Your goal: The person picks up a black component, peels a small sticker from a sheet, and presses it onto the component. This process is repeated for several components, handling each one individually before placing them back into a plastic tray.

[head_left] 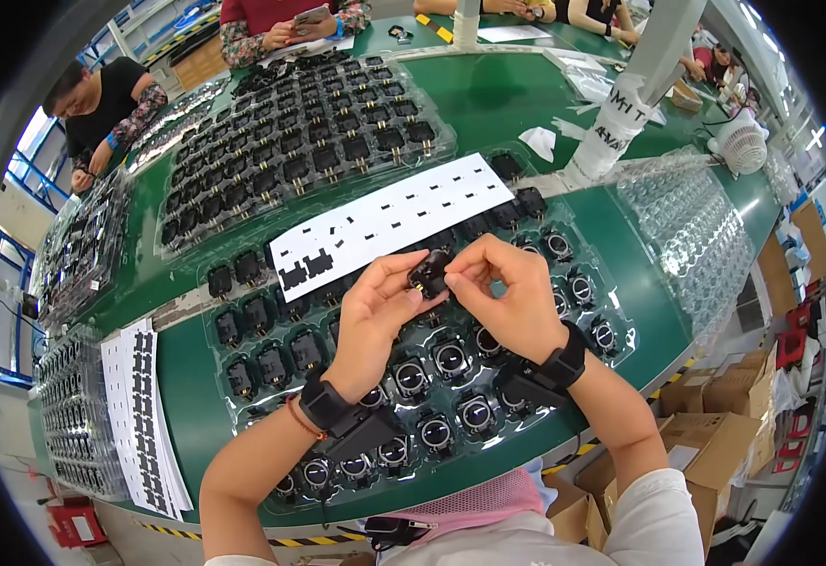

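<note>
My left hand (375, 307) holds a small black plastic part (429, 274) with brassy metal bits, between thumb and fingers. My right hand (507, 294) is closed in a pinch at the part's right edge; whatever its fingertips hold is too small to make out. Below both hands lies a clear plastic tray (628, 332) with similar black parts, several of them showing round, silver-ringed faces (450, 358). Just beyond my hands, a white sheet (361, 243) bearing small black pieces lies across the tray's far part. Black bands with flat modules sit on both wrists.
Another filled tray (443, 127) stands farther back on the green table (517, 90). At left are stacked trays (73, 415) and white sheets (163, 443). Empty clear trays (686, 236), a post (611, 132) and a fan (741, 141) stand right. Co-workers sit across; cardboard boxes (705, 443) are lower right.
</note>
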Action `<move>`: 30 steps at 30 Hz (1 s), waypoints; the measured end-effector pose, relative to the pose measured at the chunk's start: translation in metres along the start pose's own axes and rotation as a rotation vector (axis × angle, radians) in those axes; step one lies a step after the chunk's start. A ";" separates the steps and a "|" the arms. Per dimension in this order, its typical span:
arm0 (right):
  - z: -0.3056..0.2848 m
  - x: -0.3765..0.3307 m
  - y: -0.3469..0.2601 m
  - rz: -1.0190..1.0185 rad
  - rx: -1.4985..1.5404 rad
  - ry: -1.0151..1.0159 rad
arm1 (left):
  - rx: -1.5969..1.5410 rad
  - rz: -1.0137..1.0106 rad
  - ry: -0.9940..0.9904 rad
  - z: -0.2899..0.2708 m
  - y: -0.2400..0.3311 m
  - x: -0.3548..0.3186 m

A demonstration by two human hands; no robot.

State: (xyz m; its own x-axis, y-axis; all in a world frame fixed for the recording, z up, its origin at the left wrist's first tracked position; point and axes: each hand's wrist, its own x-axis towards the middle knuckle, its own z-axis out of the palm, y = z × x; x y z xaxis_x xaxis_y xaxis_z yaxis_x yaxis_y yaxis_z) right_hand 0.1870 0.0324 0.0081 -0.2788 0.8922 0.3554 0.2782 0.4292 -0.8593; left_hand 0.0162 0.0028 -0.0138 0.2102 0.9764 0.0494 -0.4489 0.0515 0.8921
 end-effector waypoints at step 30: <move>-0.008 0.001 -0.002 -0.066 0.022 0.166 | 0.144 0.034 0.247 0.008 -0.005 -0.003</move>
State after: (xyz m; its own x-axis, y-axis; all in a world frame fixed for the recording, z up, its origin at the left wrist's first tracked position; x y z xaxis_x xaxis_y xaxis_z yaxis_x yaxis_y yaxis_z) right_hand 0.1933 0.0330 0.0129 -0.1399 0.8737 0.4659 0.2434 0.4864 -0.8391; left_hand 0.0244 -0.0018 -0.0149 -0.0288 0.9995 -0.0151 -0.3201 0.0051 0.9474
